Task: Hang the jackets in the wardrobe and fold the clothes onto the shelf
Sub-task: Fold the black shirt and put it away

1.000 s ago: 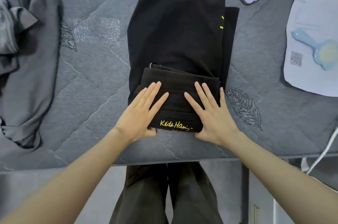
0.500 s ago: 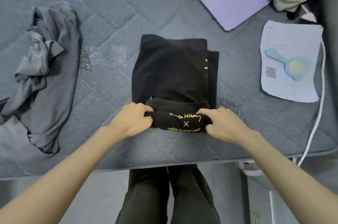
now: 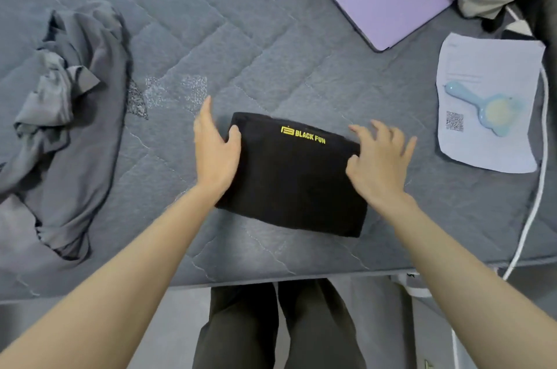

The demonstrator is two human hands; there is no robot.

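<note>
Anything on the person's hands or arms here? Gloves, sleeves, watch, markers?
Nothing worn. The left hand and right hand are bare: no gloves, rings or markers. Both forearms are uncovered to the frame edge, with no sleeve, watch or band in view.

Head camera looks steeply down, close over the mattress (image 3: 271,37) edge.

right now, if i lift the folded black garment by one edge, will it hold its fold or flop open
Likely floppy: the folded black garment is soft layered fabric, so one lifted edge would probably sag and unfold. Thin and flat, it looks light. With the left hand and right hand at opposite sides, scooping underneath should keep it together.
</note>
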